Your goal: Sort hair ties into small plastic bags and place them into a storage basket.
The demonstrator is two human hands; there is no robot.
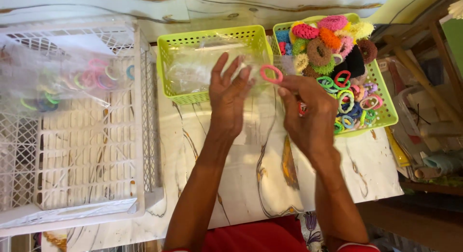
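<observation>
My right hand (pixel 308 114) pinches a pink hair tie (pixel 271 73) between thumb and fingertips, and a red one shows in its palm. My left hand (pixel 229 95) is raised beside it with fingers spread, touching a clear plastic bag (pixel 251 122) held between both hands. Both hands hover over the marbled table (pixel 251 179), in front of two green baskets. The left green basket (pixel 166 64) holds clear plastic bags. The right green basket (pixel 386 107) is heaped with several colourful hair ties and fuzzy scrunchies.
A large white lattice crate (pixel 140 136) stands at the left, with a clear bag of hair ties (pixel 72 78) resting in it. Cluttered wooden shelving (pixel 429 136) with rolls and tools lies to the right of the table.
</observation>
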